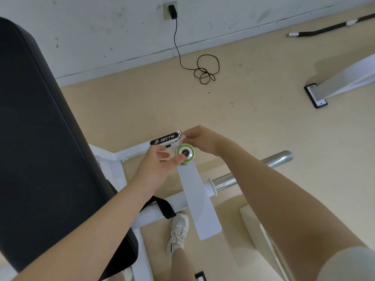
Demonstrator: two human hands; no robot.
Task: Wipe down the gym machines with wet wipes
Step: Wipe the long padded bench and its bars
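Wipe [179,141] pinched by right hand [199,139], stretching toward left hand [160,162].

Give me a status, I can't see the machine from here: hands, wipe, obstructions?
Right hand pinching wet wipe above green-ringed pivot cap. Left hand open, fingertips at the cap. Nothing blocking.

Two bare forearms, the left hand [160,161] and right hand [199,139] without gloves, rings or watch. A pale grey-green short sleeve [345,264] near right. One bare lower leg ends in a white laced sneaker [178,230].
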